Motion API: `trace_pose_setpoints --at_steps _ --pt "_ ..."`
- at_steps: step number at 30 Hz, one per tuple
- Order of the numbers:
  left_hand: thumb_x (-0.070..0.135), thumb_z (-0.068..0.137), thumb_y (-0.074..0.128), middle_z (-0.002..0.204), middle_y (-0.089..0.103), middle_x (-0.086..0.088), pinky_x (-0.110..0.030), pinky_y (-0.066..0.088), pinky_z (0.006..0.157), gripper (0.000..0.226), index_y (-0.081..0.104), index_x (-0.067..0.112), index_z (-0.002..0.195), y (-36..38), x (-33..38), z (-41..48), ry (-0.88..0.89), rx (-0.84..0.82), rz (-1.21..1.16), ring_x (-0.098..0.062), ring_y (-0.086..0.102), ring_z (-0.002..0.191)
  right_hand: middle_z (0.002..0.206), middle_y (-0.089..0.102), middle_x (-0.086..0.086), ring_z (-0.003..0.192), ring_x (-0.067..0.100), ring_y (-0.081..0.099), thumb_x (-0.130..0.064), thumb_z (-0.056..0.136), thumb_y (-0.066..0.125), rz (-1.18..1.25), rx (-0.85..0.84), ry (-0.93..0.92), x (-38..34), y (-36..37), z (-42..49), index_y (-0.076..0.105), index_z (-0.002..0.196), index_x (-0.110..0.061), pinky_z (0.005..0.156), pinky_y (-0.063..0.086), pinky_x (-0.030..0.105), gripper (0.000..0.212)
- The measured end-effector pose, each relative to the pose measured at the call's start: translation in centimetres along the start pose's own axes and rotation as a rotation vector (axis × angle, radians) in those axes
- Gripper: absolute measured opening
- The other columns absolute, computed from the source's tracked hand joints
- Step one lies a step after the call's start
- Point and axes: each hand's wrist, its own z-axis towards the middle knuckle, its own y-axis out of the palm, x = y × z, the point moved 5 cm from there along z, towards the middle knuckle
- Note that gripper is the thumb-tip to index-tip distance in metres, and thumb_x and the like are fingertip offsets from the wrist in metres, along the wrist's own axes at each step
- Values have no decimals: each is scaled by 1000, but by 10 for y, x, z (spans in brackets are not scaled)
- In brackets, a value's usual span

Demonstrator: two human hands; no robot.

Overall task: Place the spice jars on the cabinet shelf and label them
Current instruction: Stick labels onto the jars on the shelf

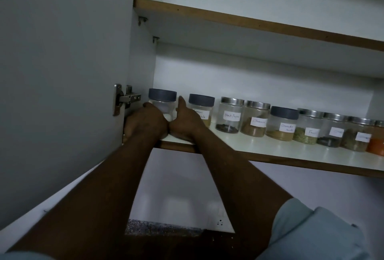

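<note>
A clear jar with a grey lid point(162, 101) stands at the far left of the cabinet shelf point(270, 149). Both hands are wrapped around its lower part: my left hand point(145, 122) on its left side, my right hand point(187, 122) on its right with the thumb raised. Whatever label it has is hidden behind my hands. To its right runs a row of labelled spice jars: a grey-lidded one point(201, 108), Black Pepper point(230, 115), Cinnamon point(256, 121), Coriander Powder point(283, 123) and several more.
The open cabinet door point(62, 72) with its metal hinge point(124, 98) stands close on the left. An upper shelf point(249, 20) hangs above the jars. An orange-filled jar point(377, 143) sits at the right edge. A speckled countertop point(162, 227) shows below.
</note>
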Motion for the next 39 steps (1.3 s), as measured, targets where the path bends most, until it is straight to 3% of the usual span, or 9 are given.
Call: trace_pose_setpoints --at_steps 4,7,10,13,16,23,29,34,39 --pt "27 87 73 137 58 -18 -44 50 103 63 46 5 140 -2 -1 0 -36 -36 -17 -33 57 124 131 64 10 116 29 63 -24 85 76 98 95 -62 -1 -6 -4 27 154 -16 94 49 34 85" --pt "36 85 75 134 58 -17 -40 51 93 78 37 3 144 -6 0 -5 -46 12 -16 -33 59 121 122 68 9 110 25 64 -13 80 75 131 171 -71 -1 -12 -8 34 151 -14 87 49 30 82" --pt "44 81 78 136 56 -15 -40 51 92 88 33 5 146 -8 1 -10 -10 55 -37 -33 58 122 121 67 7 110 25 63 -21 81 75 140 238 3 5 -17 -8 43 142 -13 80 42 27 70" --pt "40 84 77 140 55 -16 -42 51 98 84 34 7 148 -8 2 -9 -26 21 -54 -33 57 124 134 62 8 120 27 60 -29 83 74 132 171 21 7 -11 -6 34 150 -13 84 40 27 80" --pt "42 88 73 137 55 -18 -41 48 92 86 24 9 151 -7 4 -7 -47 -12 -23 -35 56 123 143 56 11 126 32 56 -29 86 69 186 89 38 5 -6 -3 17 159 -16 93 42 33 90" --pt "63 85 68 139 53 -21 -43 47 98 100 21 5 152 -5 3 -7 0 -5 -89 -38 54 126 123 64 7 111 26 63 -28 80 73 260 222 89 13 -15 -6 34 148 -20 83 46 31 79" --pt "59 84 70 134 55 -17 -39 48 86 86 37 5 142 -8 2 -9 23 86 -28 -33 57 119 133 63 8 118 28 61 -34 82 74 228 184 62 10 -12 -3 31 151 -18 87 45 30 83" --pt "62 87 64 120 58 -14 -36 41 74 84 25 11 141 -7 2 -6 19 40 -43 -32 58 103 124 66 8 110 28 65 -36 81 74 257 211 86 12 -15 -4 36 146 -18 94 53 38 77" --pt "61 89 62 132 54 -16 -37 43 82 79 33 12 143 -4 2 -4 32 32 28 -34 56 118 133 62 5 117 26 60 -36 79 77 266 174 46 8 -12 -4 41 143 -18 95 51 37 76"
